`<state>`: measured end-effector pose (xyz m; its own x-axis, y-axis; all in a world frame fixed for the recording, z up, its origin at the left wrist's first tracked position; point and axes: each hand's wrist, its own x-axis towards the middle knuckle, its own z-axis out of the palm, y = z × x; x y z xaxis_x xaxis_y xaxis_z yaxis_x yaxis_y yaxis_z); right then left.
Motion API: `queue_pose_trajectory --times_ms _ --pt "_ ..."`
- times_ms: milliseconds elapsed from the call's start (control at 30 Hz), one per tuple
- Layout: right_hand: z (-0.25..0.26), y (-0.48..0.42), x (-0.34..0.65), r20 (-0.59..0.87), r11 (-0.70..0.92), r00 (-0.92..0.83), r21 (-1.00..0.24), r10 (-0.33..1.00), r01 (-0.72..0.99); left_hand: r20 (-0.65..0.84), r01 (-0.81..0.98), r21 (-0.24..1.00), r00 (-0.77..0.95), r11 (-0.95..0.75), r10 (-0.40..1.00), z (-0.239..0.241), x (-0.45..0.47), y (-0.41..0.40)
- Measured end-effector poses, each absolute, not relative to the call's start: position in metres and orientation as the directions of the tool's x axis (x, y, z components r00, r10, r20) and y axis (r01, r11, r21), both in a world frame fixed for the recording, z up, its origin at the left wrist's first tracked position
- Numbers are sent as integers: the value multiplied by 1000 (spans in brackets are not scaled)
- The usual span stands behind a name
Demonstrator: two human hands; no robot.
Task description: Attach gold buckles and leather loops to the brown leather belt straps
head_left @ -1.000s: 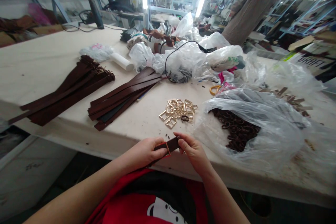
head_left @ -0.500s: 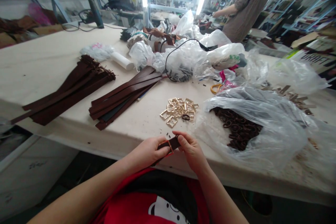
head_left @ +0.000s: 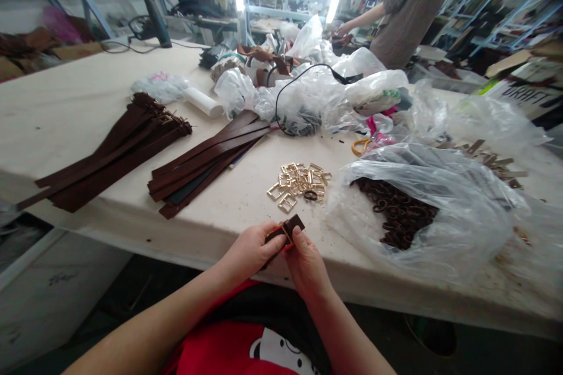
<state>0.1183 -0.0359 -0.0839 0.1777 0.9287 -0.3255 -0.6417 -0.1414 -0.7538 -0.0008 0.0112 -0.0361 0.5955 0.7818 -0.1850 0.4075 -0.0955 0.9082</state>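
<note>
Two hands meet low in the centre of the frame, at the near edge of the table (head_left: 65, 105). Between them sits a brown strap end (head_left: 294, 225), short as far as it shows. The left hand (head_left: 250, 251) closes around the lower part of the strap from the left side, fingers curled, thumb on top. The right hand (head_left: 305, 261) pinches it from below and right, thumb tip pressed against the strap just under its free end. A red-orange edge shows where the two thumbs meet; what it belongs to cannot be told.

The strap's long axis runs diagonally, from lower left inside the left hand to upper right. Its squared free end points up and right, towards the pile of gold buckles (head_left: 299, 183), which lies just beyond the hands on the table top.

To the right of the buckles, a clear plastic bag (head_left: 444, 211) holds dark brown loops (head_left: 398, 214). Two stacks of long brown straps (head_left: 202, 164) lie in the left half of the frame. Another person (head_left: 409, 6) stands at the upper right, arm extended over the far end of the table.
</note>
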Motion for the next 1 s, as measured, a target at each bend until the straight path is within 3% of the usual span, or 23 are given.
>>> queue_pose_trajectory --times_ms 200,367,567,633,733,900,1000 --pt "-82 -36 121 -285 -158 212 -867 935 -472 -284 399 917 629 14 723 -37 -6 16" --pt "-74 -34 133 -200 -105 312 -949 929 -296 -363 430 894 539 123 760 -37 -12 18" --pt "-75 -42 128 -136 -95 368 -987 920 -127 -464 498 854 600 149 652 -28 -21 17" --pt "-76 -45 125 -127 -66 377 -983 917 -171 -451 466 868 591 173 669 -27 -20 17" --pt "-76 -47 125 -244 -98 346 -916 906 -389 -434 481 866 586 137 684 -26 -18 15" --pt "-77 -48 126 -363 -210 207 -824 908 -526 -328 545 834 616 -87 717 -23 -19 10" --pt "-78 -50 125 -446 -353 9 -719 895 -599 -284 586 789 614 -185 737 -22 -21 9"
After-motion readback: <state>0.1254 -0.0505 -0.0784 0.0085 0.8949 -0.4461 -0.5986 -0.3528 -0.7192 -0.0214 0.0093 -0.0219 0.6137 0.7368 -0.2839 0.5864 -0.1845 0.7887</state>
